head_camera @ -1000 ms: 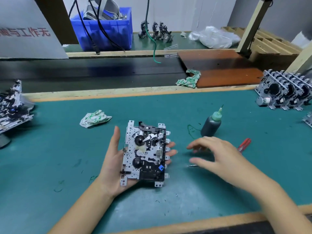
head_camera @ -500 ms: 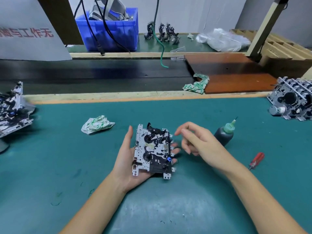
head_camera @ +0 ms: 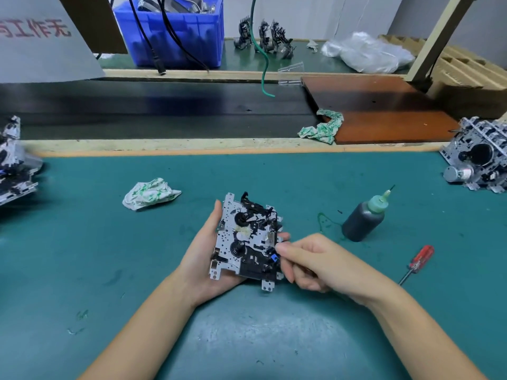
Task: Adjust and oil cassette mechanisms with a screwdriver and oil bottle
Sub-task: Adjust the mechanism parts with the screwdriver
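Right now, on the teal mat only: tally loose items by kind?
Cassette mechanism held in left hand: 1
Oil bottle: 1
Red-handled screwdriver: 1
Crumpled rag: 1
Mechanism piles at the mat's edges, units uncountable: 2
Total: 6

So the right hand (head_camera: 315,263) was over at the right of the frame a second ago, fingers spread just in front of the oil bottle (head_camera: 363,219). Half a second ago it had swung in toward the cassette mechanism (head_camera: 247,238) at centre, fingers loosely curled. Now it's right up against the lower right edge of the mechanism, fingers curled in, thumb tip at the small blue part there. The screwdriver (head_camera: 418,261) now shows in full, right of that hand.
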